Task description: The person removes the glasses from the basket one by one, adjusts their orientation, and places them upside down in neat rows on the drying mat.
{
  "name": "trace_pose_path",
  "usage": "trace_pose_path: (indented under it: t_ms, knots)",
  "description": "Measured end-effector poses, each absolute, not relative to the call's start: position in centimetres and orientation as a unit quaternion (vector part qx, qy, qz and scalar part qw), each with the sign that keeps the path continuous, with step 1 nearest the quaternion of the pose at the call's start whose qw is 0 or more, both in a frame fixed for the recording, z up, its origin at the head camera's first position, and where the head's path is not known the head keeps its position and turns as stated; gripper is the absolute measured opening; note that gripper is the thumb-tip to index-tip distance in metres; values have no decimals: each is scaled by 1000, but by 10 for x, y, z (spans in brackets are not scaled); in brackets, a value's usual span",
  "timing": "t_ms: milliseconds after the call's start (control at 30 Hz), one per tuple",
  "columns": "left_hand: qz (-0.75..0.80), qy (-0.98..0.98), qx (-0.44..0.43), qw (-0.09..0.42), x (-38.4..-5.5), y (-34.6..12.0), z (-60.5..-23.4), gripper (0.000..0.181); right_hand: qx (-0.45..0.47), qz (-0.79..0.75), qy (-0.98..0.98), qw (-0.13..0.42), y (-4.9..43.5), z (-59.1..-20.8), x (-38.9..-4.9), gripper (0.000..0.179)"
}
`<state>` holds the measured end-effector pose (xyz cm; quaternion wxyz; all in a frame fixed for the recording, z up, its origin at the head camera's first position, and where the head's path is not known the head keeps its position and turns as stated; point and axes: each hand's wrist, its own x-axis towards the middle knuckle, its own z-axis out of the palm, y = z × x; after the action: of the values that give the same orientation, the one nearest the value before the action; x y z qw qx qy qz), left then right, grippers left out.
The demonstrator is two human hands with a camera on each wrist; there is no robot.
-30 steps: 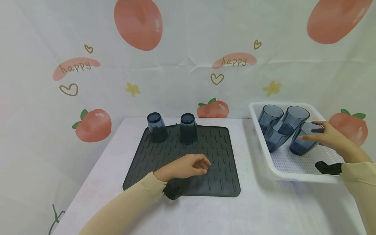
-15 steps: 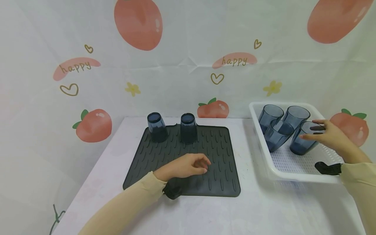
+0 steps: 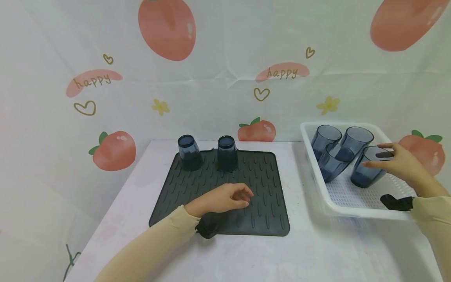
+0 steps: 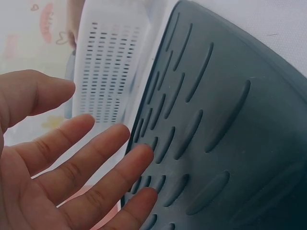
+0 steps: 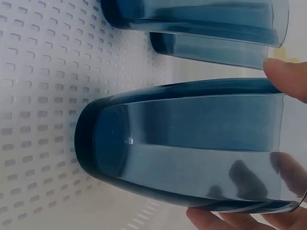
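My right hand holds a blue-tinted drinking glass near its rim, inside a white basket. In the right wrist view the thumb lies on one side of this glass, and the fingers are on the other, some seen through it. Three more blue glasses, one of them in front, stand rim up beside it, some leaning. Over a dark ridged drying mat hovers my left hand, fingers loosely bent and holding nothing. Two glasses stand upside down at the mat's back edge.
The white basket with a perforated floor sits right of the mat on a pale tabletop. Behind the table hangs a light cloth printed with peaches and hearts. A green string shows at lower left.
The head view has shifted very slightly. My right hand stays at the same glass, which has barely moved, and my left hand keeps its place above the mat.
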<state>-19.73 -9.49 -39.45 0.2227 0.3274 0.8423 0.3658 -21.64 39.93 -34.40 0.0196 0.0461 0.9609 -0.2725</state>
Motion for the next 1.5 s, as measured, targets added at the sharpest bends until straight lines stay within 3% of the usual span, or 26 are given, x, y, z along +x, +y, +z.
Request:
trace_pose_path:
  t_ms: [333, 1033, 1500]
  knots:
    - [368, 841, 328, 225, -196, -95, -393, 28, 45, -263, 964, -13, 398, -335, -215, 96]
    - [371, 837, 333, 225, -196, -93, -392, 28, 108, -347, 929, -68, 393, -321, -200, 108]
    - [372, 837, 331, 226, -194, -92, -390, 28, 154, -408, 885, -164, 367, -306, -175, 89]
